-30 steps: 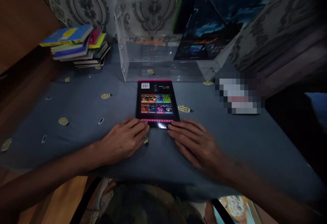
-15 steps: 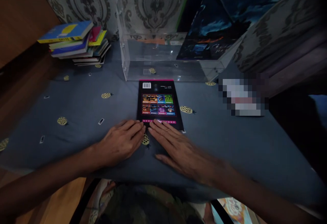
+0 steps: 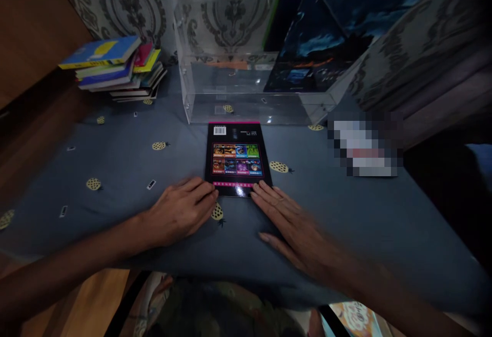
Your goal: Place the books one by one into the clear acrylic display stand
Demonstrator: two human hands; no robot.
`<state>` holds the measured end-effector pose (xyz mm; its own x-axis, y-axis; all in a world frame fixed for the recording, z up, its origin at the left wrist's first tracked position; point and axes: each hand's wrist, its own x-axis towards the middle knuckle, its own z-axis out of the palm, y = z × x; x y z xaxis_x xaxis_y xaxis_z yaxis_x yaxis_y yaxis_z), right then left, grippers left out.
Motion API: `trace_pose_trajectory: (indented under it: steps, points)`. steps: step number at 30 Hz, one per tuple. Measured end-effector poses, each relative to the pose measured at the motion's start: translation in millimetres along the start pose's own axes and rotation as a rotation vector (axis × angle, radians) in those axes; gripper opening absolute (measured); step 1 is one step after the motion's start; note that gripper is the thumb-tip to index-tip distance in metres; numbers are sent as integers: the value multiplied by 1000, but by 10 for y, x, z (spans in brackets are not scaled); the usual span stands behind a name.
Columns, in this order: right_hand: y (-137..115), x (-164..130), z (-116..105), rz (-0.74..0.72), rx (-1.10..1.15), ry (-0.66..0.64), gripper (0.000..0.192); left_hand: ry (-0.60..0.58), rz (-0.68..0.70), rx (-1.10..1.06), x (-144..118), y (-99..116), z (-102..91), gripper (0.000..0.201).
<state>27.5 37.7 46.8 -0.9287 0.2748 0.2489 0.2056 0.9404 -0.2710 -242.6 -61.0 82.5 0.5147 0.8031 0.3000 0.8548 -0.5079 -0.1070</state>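
A black book (image 3: 238, 134) with a pink top edge lies on the cloth-covered table, a barcode and two rows of small colourful pictures facing up. At its lower left corner, the bent, drawn-together fingers of my left hand (image 3: 187, 205) hold the edge; the underside of that grip is hidden. My right hand (image 3: 286, 219) rests palm down with fingers stretched out and thumb apart, fingertips on the lower right corner of the book.
A clear acrylic rack (image 3: 246, 107) stands just behind the book, with a large dark blue book (image 3: 319, 45) leaning in it. Several books form an uneven stack (image 3: 111, 68) at the back left. A pixelated item (image 3: 363, 147) lies on the right. The table's front edge is close.
My right hand has slid right along the book's lower edge, from near its middle to the right corner. My left hand stays at the left corner. The book lies in nearly the same place.
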Motion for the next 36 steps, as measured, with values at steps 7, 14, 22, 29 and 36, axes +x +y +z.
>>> trace_pose_trajectory:
  steps: [7, 14, 22, 29, 36]
  points:
    - [11, -9, 19, 2, 7, 19, 71, -10, -73, -69, 57, -189, 98, 29]
    - [12, -17, 14, -1, -27, 24, 72, 17, -161, -180, 254, -546, 297, 29]
    - [21, -38, 2, 9, -31, 21, 68, 28, -251, -140, 537, -1047, 593, 34]
    - [157, 421, -157, -65, -19, -44, 43, 72, -292, -145, 538, -1066, 686, 37]
    - [345, 1358, 100, 45, -8, -73, 49, 120, -306, -153, 514, -1055, 718, 36]
